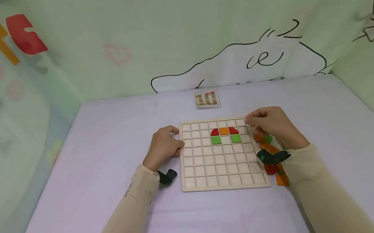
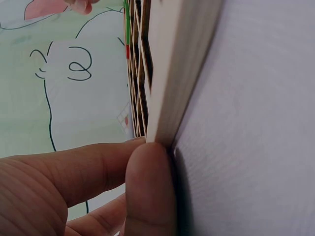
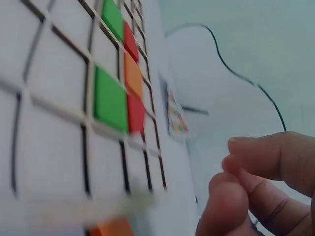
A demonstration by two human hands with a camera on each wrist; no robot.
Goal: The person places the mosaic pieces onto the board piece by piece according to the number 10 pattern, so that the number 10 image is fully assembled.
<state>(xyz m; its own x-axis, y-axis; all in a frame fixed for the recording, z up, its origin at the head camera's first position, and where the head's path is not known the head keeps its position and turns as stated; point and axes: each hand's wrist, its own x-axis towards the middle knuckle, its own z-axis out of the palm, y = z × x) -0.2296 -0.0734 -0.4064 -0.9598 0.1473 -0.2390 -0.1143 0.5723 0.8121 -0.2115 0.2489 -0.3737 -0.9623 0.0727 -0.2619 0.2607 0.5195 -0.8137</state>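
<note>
1. We see the wooden grid board lying flat on the pale bench, near the centre of the head frame and a little below its middle.
2. Our left hand, left of centre, grasps the board's left edge close to its far corner; in the left wrist view the thumb presses against the wooden rim, with the forefinger at the corner.
3. Our right hand, right of centre, is beside the board's upper right corner. Its fingers are bent towards the thumb, and in the right wrist view we see a gap there and nothing grasped, so we call it released.
4. In the board's upper part we have five pieces seated: an orange square between two red rounded pieces, and two green squares in the row below, one under each red piece.
5. Just right of the board, partly hidden beneath our right hand and wrist, lie the loose pieces, in orange, red and green.
6. At upper centre, beyond the board, we find a small card printed with a coloured grid pattern.
7. Behind the bench hangs a pale green backdrop with line drawings, and coloured letters at upper left.
</note>
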